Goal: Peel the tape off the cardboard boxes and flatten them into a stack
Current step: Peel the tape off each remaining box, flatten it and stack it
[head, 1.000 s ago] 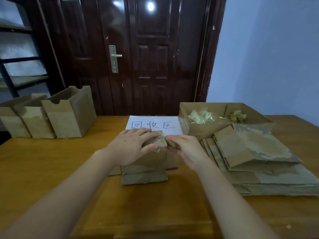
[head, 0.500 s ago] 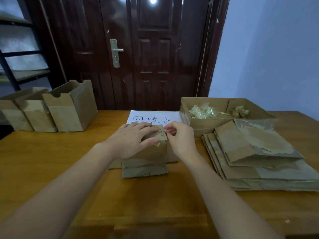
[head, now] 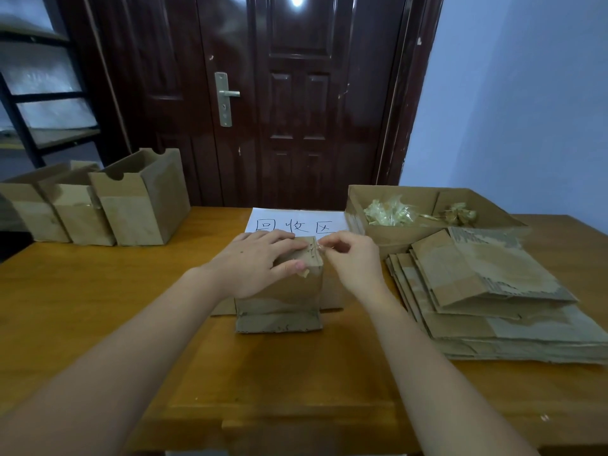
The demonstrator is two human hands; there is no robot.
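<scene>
Left hand (head: pixel 255 261) holds box (head: pixel 289 291); right hand (head: pixel 352 258) pinches tape (head: pixel 318 246).

My forearms are bare, no sleeves reaching them; my left grip (head: pixel 260 263) and right grip (head: pixel 353 261) wear no gloves.

A white paper sign (head: pixel 296 222) lies on the wooden table (head: pixel 98 307) before a dark door (head: pixel 296 110).
</scene>
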